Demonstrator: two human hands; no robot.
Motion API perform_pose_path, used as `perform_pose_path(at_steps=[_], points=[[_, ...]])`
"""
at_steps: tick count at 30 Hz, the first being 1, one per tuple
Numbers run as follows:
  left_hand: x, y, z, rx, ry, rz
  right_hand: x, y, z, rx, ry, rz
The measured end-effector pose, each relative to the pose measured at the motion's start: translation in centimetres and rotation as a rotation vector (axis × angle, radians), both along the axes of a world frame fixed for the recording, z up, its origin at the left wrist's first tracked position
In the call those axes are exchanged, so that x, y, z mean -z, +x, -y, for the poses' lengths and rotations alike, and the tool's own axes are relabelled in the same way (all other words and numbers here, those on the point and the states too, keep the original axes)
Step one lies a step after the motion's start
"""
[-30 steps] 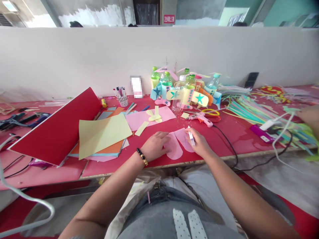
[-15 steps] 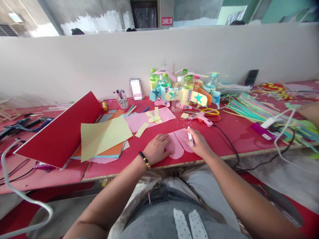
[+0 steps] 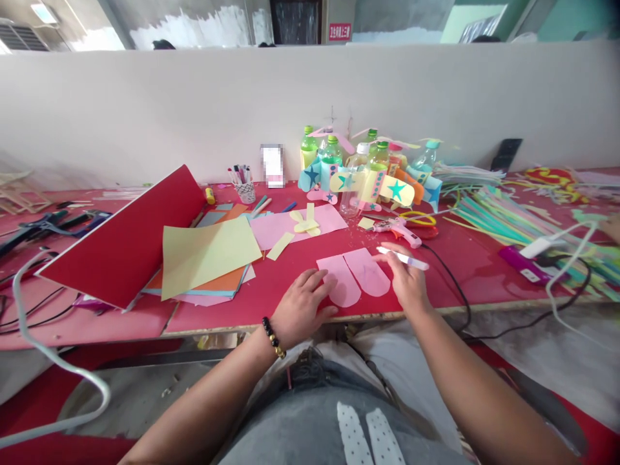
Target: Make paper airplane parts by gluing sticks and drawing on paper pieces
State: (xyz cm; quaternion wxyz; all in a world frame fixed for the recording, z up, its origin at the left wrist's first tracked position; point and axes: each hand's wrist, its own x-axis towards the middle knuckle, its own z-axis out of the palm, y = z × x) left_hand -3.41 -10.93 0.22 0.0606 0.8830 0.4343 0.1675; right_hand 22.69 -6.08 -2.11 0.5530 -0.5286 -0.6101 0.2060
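Observation:
Two pink paper pieces [image 3: 369, 271] with rounded ends lie side by side on the red table, a narrow gap between them. Faint lines show on the right-hand piece. My left hand [image 3: 305, 305], flat with fingers spread, rests at the lower left edge of the left piece. Just right of the pieces, my right hand [image 3: 407, 278] grips a white marker [image 3: 407, 259] raised over the table, its barrel pointing right. Beyond them lie a pink glue gun [image 3: 400, 230] and pale yellow paper strips [image 3: 280, 246] near a pink sheet [image 3: 334, 220].
Decorated plastic bottles [image 3: 382, 158] stand against the white partition [image 3: 194, 110]. A red board [image 3: 130, 239] leans at left beside stacked coloured sheets [image 3: 208, 255]. To the right are a purple power strip [image 3: 526, 263], cables and coloured strips [image 3: 489, 213]. A pen cup [image 3: 246, 192] stands behind.
My right hand has lifted off the right pink piece and moved right, the marker swinging from upright to nearly level. My left hand has slid off the left piece towards me.

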Motion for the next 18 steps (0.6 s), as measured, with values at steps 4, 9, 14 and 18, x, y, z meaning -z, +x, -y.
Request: perform_pose_path(at_steps=[4,9,14,18], points=[[-0.5,-0.4,-0.8,0.088,0.004,-0.036,-0.3,-0.2,0.5,-0.048,-0.016,-0.030],[-1.6,-0.5,-3.9,0.145,0.016,0.017,-1.2,-0.9,0.9,-0.084,-0.039,-0.019],[-0.1,0.4,-5.1,0.026,-0.027,0.075,-1.6,-2.8,1.1,-0.159,-0.078,0.053],[0.7,0.6,-5.2,-0.003,-0.065,0.091,-1.4,-3.9,0.9,-0.204,-0.097,0.139]])
